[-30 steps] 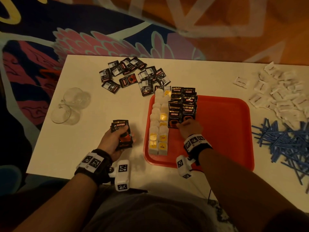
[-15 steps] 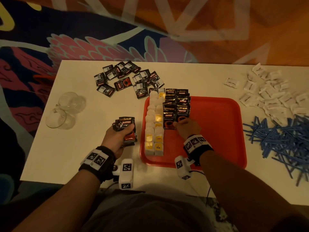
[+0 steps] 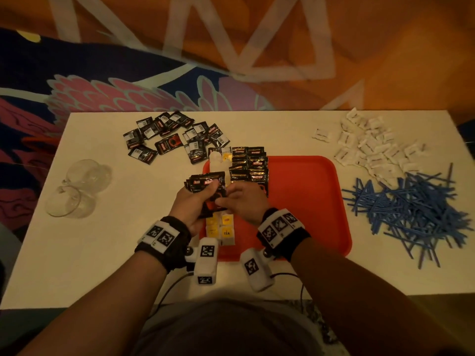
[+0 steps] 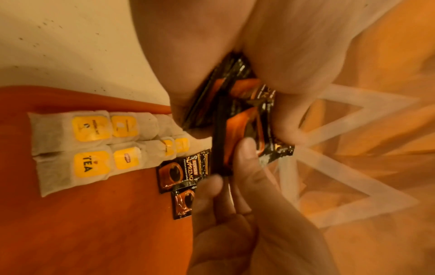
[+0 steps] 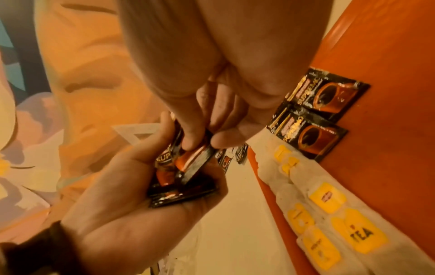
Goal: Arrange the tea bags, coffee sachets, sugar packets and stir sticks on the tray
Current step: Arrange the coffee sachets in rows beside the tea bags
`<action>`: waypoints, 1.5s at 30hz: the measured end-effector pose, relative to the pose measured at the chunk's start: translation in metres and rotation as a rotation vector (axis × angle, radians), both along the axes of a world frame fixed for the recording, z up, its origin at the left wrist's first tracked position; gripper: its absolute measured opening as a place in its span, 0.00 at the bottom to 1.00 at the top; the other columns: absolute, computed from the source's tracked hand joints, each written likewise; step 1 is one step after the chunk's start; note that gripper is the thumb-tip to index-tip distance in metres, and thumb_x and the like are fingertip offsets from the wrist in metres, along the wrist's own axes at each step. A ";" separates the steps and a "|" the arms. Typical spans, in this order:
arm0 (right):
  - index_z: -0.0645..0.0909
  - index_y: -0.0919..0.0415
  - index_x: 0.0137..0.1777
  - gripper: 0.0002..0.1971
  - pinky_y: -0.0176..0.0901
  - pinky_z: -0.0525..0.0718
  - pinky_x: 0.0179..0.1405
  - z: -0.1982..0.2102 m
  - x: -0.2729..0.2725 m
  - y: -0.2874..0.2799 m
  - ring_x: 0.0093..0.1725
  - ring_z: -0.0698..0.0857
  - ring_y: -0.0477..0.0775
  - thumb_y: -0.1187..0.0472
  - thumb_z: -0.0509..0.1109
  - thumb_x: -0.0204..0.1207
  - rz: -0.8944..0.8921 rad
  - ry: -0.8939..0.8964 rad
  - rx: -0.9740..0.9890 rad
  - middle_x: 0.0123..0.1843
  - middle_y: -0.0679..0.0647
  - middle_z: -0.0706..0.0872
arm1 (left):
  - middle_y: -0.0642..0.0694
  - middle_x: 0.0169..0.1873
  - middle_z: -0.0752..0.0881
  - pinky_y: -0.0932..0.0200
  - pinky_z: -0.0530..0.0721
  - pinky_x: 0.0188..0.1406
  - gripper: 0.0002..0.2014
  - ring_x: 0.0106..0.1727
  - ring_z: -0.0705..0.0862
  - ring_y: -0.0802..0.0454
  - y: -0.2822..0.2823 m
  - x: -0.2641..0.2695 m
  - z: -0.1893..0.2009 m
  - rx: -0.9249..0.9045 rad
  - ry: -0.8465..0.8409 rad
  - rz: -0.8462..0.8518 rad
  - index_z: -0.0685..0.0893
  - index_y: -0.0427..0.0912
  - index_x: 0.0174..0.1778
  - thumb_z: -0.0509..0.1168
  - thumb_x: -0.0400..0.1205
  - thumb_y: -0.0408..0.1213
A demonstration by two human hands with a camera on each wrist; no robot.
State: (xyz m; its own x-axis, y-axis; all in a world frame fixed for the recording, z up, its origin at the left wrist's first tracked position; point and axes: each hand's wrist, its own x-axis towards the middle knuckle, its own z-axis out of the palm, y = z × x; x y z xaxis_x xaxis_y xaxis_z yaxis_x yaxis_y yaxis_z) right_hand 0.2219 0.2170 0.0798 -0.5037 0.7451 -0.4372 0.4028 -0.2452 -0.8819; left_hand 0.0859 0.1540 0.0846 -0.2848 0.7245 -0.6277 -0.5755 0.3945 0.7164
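My left hand (image 3: pixel 195 204) grips a stack of black coffee sachets (image 3: pixel 205 183) above the left edge of the red tray (image 3: pixel 308 201). My right hand (image 3: pixel 241 201) pinches the top sachet (image 5: pixel 195 158) of that stack between thumb and finger. Two columns of tea bags (image 3: pixel 222 227) with yellow tags lie along the tray's left side; their middle part is hidden by my hands. Beside them are two columns of coffee sachets (image 3: pixel 249 165) on the tray. Loose coffee sachets (image 3: pixel 167 140) lie behind the tray on the white table (image 3: pixel 102 253). In the left wrist view the tea bags (image 4: pixel 92 148) lie flat in pairs.
Two clear glass cups (image 3: pixel 79 186) lie at the table's left. White sugar packets (image 3: pixel 372 147) are heaped at the back right, with a pile of blue stir sticks (image 3: pixel 411 211) in front of them. The tray's right half is bare red.
My left hand has carried the sachet stack right, over the tray's edge. My right hand has left the tray's sachet column and come to pinch the stack's top sachet.
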 end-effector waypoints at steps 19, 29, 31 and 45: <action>0.90 0.59 0.46 0.10 0.37 0.84 0.48 -0.011 0.034 -0.004 0.46 0.87 0.44 0.63 0.84 0.66 0.009 -0.016 0.040 0.46 0.48 0.90 | 0.38 0.49 0.92 0.48 0.89 0.45 0.19 0.51 0.91 0.41 0.003 0.006 0.008 -0.013 -0.020 -0.075 0.87 0.38 0.56 0.73 0.71 0.43; 0.86 0.55 0.61 0.15 0.37 0.79 0.53 -0.062 0.076 0.034 0.55 0.83 0.46 0.54 0.76 0.76 -0.147 -0.414 0.055 0.58 0.48 0.87 | 0.43 0.61 0.83 0.49 0.82 0.63 0.21 0.61 0.83 0.42 0.002 0.006 -0.029 -0.133 0.929 -0.584 0.81 0.57 0.72 0.64 0.84 0.32; 0.86 0.54 0.60 0.14 0.38 0.79 0.51 -0.071 0.082 0.043 0.54 0.83 0.46 0.54 0.76 0.76 -0.167 -0.460 0.033 0.57 0.48 0.88 | 0.42 0.64 0.76 0.52 0.76 0.69 0.25 0.67 0.79 0.41 0.005 0.010 -0.031 -0.123 1.095 -0.810 0.76 0.57 0.77 0.63 0.84 0.34; 0.84 0.52 0.50 0.09 0.27 0.65 0.28 -0.102 0.069 0.069 0.36 0.75 0.35 0.52 0.77 0.74 -0.145 -0.598 0.039 0.43 0.41 0.81 | 0.44 0.82 0.61 0.40 0.81 0.67 0.36 0.71 0.75 0.38 0.047 0.030 -0.061 -0.275 1.378 -1.289 0.59 0.62 0.86 0.65 0.83 0.39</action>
